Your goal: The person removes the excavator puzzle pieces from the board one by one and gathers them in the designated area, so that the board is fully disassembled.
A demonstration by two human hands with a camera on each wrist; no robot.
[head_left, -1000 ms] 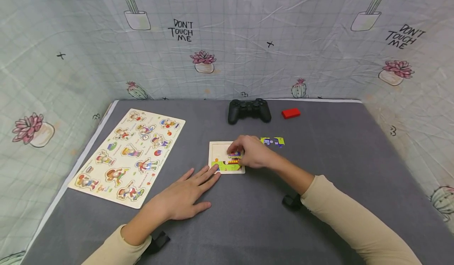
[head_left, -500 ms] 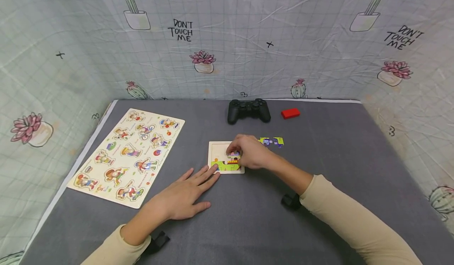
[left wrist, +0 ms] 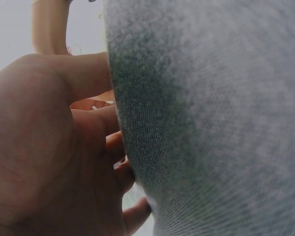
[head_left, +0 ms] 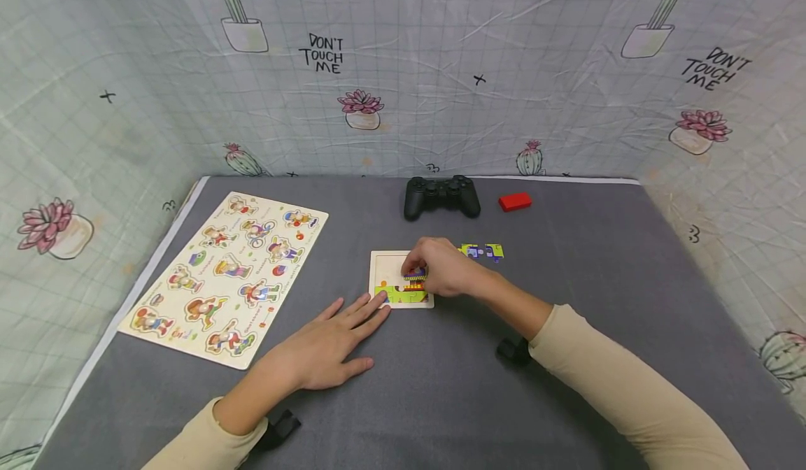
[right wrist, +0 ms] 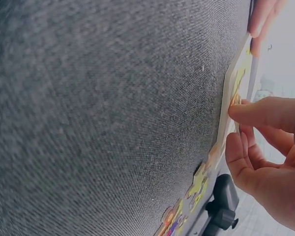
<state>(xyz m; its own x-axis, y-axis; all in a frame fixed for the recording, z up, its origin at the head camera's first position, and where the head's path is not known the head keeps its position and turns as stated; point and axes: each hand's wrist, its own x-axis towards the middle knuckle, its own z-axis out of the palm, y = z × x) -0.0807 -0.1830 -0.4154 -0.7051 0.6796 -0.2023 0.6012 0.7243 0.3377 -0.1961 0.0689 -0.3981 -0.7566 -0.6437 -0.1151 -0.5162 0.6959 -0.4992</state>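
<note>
The left sleeve [head_left: 210, 436] and right sleeve [head_left: 620, 379] are plain beige and close-fitting; the left wrist camera [head_left: 281, 428] and right wrist camera [head_left: 513, 351] are small, black, boxy.

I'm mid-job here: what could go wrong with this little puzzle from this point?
The puzzle piece at the fingertips of the right hand could catch the green-patterned pieces below it and lift them. The tray might slide, since the left hand reaches only its near-left corner. The loose pieces lie close beside the right hand, so a sideways sweep could scatter them.
</note>
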